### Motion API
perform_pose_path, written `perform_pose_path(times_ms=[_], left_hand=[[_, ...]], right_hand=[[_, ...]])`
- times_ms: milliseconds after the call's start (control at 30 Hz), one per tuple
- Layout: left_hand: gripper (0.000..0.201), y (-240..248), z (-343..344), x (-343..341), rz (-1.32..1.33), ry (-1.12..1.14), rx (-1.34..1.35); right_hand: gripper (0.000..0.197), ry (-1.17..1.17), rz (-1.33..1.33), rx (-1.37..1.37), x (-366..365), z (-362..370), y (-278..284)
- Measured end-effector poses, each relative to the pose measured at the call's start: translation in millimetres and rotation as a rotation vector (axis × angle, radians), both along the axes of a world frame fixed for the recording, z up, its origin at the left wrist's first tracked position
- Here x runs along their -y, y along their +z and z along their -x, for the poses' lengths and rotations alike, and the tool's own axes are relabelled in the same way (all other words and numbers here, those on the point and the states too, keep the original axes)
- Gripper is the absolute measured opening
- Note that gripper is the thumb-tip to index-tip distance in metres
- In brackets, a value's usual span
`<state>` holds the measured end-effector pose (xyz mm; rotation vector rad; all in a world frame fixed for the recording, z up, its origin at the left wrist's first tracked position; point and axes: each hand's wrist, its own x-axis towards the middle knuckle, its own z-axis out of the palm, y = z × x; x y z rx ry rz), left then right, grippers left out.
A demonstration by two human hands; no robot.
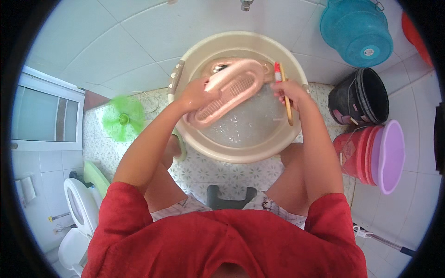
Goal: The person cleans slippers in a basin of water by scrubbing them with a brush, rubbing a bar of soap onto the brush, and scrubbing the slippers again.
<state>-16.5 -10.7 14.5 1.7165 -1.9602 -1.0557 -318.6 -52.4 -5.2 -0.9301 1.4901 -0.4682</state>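
Observation:
A large cream plastic tub [241, 156] of cloudy water sits between my legs. My left hand [199, 96] is closed on the edge of a long pink plastic panel [238, 89] with rounded ends and ribbed slots, tilted over the tub. Another pink piece [222, 61] lies behind it, mostly hidden. At the tub's right side, my right hand [292, 91] is wrapped round a long, slim, yellow-brown wooden-handled brush [289, 113]. A red and white part [277, 69] shows beside its upper end; I cannot tell whether it belongs to the brush.
Green fan blades [123, 119] stand on the tiled floor at left. Along the right wall are a black bucket [359, 97], stacked red buckets [354, 150] and a purple basin [391, 156]. A teal tub [357, 32] hangs above. A tap [246, 4] juts from the far wall.

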Motion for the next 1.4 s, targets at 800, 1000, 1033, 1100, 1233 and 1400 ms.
perform_pose_path(times_ms=[800, 1000, 1033, 1100, 1233, 1400], left_hand=[[0.048, -25.7, -8.1, -34.3, -0.431, 0.371, -0.775], [0.042, -43.4, -22.5, -27.5, -0.464, 0.413, -0.767], [0.042, -42.2, -23.5, -26.9, -0.463, 0.416, -0.769], [0.04, -40.3, -21.4, -29.2, -0.47, 0.426, -0.77], [0.039, -40.4, -10.4, -26.3, -0.448, 0.368, -0.814], [0.04, -38.2, -11.2, -30.3, -0.474, 0.357, -0.791]], right_hand=[[0.057, 0.179, 0.798, -0.34, 2.8, -72.2, -21.6], [0.054, 0.429, 0.702, -0.349, -41.7, -122.9, -21.1], [0.054, 0.433, 0.703, -0.35, -52.6, -129.9, -17.5], [0.052, 0.511, 0.834, -0.335, -67.7, -137.2, -10.5], [0.051, 0.452, 0.763, -0.522, -14.9, -104.6, -21.5], [0.051, 0.358, 0.649, -0.531, -38.1, -121.5, -16.9]])
